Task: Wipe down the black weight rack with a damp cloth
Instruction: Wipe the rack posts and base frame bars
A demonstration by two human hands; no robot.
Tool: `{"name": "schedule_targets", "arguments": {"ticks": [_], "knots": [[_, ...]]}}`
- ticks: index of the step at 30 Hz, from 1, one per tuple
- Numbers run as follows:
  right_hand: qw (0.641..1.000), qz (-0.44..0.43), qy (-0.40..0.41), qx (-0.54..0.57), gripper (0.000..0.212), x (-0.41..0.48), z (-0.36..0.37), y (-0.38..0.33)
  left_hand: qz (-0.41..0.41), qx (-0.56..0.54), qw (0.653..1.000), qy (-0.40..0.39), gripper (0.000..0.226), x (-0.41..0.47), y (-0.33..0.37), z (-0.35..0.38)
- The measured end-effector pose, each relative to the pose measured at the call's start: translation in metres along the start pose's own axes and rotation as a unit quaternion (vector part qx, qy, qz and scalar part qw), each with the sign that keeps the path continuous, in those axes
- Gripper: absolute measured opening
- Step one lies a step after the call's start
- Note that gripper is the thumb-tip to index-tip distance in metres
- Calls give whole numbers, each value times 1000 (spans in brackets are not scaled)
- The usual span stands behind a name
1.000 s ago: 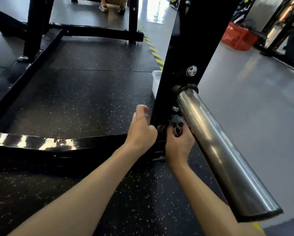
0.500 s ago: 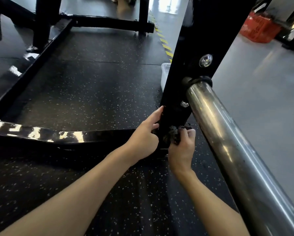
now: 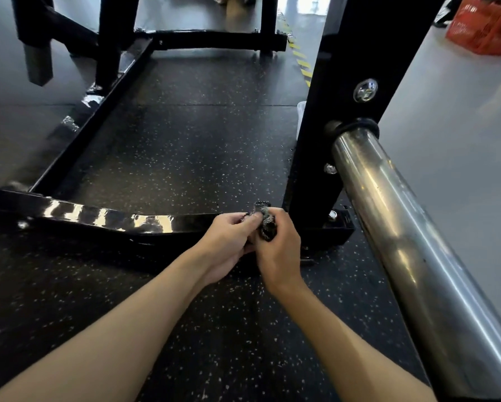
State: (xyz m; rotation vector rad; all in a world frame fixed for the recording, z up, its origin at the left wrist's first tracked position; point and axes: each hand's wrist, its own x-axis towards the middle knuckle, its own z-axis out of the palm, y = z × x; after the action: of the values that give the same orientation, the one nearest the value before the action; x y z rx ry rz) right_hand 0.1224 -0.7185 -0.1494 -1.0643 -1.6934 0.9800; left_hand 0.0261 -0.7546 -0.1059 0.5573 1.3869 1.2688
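At far left, the black weight rack point(image 3: 90, 132) shows its low crossbar point(image 3: 104, 220), whose long axis runs from nine o'clock to three o'clock and passes just beyond both hands. The left hand point(image 3: 229, 239) pinches the cloth point(image 3: 266, 226), its fingers point(image 3: 240, 220) curled onto the bunched fabric. The right hand point(image 3: 281, 250) is wrapped round the same wad from the other side. The cloth is held over the crossbar's right end, and I cannot tell whether it touches the metal. The bar lies at twelve o'clock from the fingers and the upright point(image 3: 356, 53) at about one o'clock, nearer the right hand. Rightmost is the steel peg point(image 3: 403, 242). Count: one cloth, two hands, one upright close by, one peg, three bolt heads point(image 3: 365, 90).
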Motion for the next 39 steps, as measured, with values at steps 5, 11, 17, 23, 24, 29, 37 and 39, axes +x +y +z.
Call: {"name": "schedule_targets", "arguments": {"ticks": [5,11,17,23,24,29,37,39], "knots": [[988,2,-155,-16,47,13,-1,-5,45,59,995,61,13,5,-6,-2],[942,-30,-224,-248,73,29,-9,8,161,424,873,179,30,32,5,-30],[914,-23,-277,-297,70,29,-8,24,210,594,772,83,27,58,-26,-12],[889,-7,-295,-349,76,30,-14,10,183,652,721,145,19,57,-8,-37],[890,-5,-280,-360,77,29,-8,9,176,642,727,165,17,59,-9,-46],[883,23,-229,-409,78,23,12,4,214,607,759,99,16,47,-17,-42],[844,7,-230,-484,78,19,26,1,229,594,751,174,27,47,-15,-87],[836,-16,-244,-492,79,20,35,2,249,594,752,139,23,43,-21,-69]]}}
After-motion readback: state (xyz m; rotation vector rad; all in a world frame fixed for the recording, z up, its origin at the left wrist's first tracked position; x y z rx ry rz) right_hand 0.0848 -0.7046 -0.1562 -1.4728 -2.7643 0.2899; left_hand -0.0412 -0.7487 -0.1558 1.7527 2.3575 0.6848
